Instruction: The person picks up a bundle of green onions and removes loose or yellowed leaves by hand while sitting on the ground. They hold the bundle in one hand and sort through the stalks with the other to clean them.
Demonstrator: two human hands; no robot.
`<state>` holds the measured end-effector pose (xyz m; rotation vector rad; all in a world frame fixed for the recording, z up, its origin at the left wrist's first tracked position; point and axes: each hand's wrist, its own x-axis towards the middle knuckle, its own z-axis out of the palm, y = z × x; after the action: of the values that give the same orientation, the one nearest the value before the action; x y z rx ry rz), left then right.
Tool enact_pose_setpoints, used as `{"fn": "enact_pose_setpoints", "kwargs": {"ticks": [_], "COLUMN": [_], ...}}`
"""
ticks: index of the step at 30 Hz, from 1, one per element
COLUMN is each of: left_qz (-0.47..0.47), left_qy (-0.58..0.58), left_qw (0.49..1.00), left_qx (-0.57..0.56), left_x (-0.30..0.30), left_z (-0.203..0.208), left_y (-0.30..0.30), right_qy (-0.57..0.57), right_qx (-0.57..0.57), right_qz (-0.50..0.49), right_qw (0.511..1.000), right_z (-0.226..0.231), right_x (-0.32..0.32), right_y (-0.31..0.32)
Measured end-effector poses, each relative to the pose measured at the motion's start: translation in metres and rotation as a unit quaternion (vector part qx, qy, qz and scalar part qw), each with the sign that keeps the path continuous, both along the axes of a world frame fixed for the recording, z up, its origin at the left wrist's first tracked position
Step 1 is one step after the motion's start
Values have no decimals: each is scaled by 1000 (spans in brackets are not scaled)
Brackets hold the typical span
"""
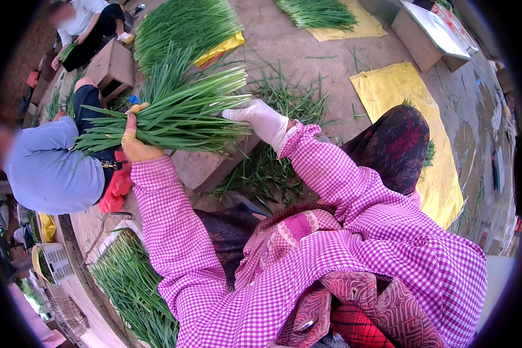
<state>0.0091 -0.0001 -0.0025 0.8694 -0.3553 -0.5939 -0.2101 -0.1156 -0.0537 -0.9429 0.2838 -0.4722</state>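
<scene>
- Left hand (138, 148) grips a broad sheaf of garlic chives (182, 119) above a grey-brown block (206, 169); a slackened hold could spill it.
- Gloved right hand (262, 120) half-curled by pale stem ends (235, 78); whether pinching, I cannot tell; tugging could scatter blades.

Purple-checked sleeves (177, 226), gloved right hand (257, 119)

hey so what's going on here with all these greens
Someone in a checked smock holds a bunch of long green leaves in the left hand, with the white-gloved right hand at its pale ends. Loose leaves lie scattered on the ground. A big pile of greens sits ahead, and two other people are seated to the left.
</scene>
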Motion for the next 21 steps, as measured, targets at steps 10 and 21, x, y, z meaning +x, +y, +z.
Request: {"fn": "enact_pose_setpoints", "kwargs": {"ticks": [10, 21], "left_qz": [7, 88], "left_qy": [60, 111], "left_qw": [998, 989], "left_qx": [12, -30], "left_x": [1, 33], "left_z": [-3, -8], "left_y": [0, 17], "right_qy": [-121, -122], "right_qx": [100, -136], "right_qz": [66, 25], "right_qw": [985, 983], "right_z": [-15, -36], "right_x": [-16, -60], "right_y": [-17, -69]}}
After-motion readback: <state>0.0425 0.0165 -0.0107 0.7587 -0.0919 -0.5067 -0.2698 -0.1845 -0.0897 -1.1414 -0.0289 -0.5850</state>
